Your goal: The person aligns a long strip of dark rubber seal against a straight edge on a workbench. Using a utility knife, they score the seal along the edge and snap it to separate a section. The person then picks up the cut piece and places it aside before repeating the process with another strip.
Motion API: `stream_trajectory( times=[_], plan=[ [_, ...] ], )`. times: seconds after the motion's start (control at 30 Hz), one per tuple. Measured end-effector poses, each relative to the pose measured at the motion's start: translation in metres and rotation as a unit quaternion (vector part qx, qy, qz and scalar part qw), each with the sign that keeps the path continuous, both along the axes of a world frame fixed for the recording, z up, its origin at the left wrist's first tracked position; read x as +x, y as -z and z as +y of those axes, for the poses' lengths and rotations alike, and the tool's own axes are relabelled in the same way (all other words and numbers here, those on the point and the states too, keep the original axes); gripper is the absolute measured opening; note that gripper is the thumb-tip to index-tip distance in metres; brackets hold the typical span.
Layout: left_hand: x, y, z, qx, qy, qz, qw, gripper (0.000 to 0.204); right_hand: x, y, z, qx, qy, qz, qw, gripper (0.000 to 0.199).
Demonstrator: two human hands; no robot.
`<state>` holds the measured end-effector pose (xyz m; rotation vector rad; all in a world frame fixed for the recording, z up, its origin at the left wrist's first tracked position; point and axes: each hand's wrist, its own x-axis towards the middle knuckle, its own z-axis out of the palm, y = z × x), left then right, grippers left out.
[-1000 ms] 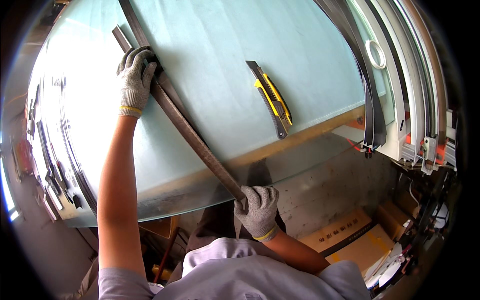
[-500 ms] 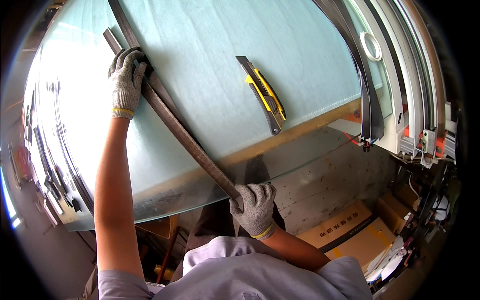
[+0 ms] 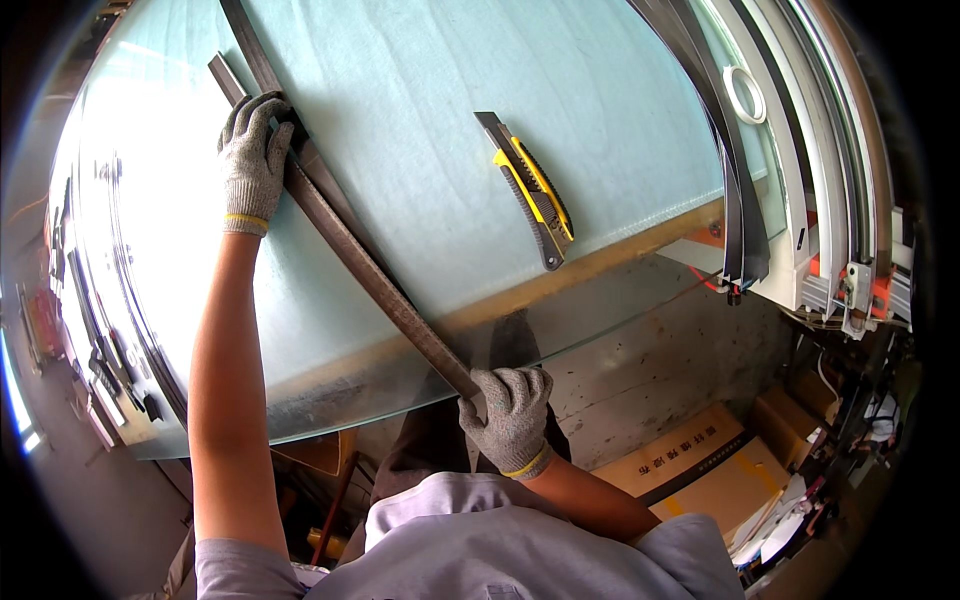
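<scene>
A long, dark brown strip (image 3: pixel 370 275) runs slantwise over the glass tabletop (image 3: pixel 430 150), its near end jutting past the front edge. Around that end, the fingers of my right hand (image 3: pixel 508 415), in a grey knit glove, are closed. Farther up, my left hand (image 3: pixel 252 165), gloved alike, is wrapped over the strip with its thumb along the right side. Beyond the left hand pokes a narrow end with a pale edge (image 3: pixel 226 78); the glove hides how it joins the strip. A black strip (image 3: pixel 248 45) lies alongside and passes close by the left fingers.
A yellow and black utility knife (image 3: pixel 532 195) rests on the glass, right of the strip, its blade end pointing away. Black strips (image 3: pixel 735 200), a white ring (image 3: pixel 743 94) and pale frame profiles (image 3: pixel 830 130) line the right side. Below on the floor sits a cardboard box (image 3: pixel 690 450).
</scene>
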<state>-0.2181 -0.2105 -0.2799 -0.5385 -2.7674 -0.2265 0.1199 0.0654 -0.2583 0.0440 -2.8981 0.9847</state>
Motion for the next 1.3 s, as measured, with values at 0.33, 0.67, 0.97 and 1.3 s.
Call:
stream_trajectory(
  times=[0.33,0.67,0.97,1.3],
  plan=[
    [-0.001,0.0,-0.001,0.03,0.008,0.006,0.999,0.028,-0.001,0.001,0.0,-0.004,-0.001,0.003,1.0,0.039],
    [-0.001,0.0,0.002,0.044,0.011,0.012,0.999,0.027,0.002,0.002,-0.002,-0.01,0.013,0.003,1.0,0.045],
    [0.001,-0.005,0.004,0.04,0.001,-0.003,0.999,0.029,0.001,0.002,-0.004,-0.009,0.022,0.015,1.0,0.044],
    [-0.006,0.001,-0.011,0.114,0.036,-0.039,0.992,0.033,0.0,0.002,-0.005,-0.015,0.025,0.012,0.999,0.044]
  ],
)
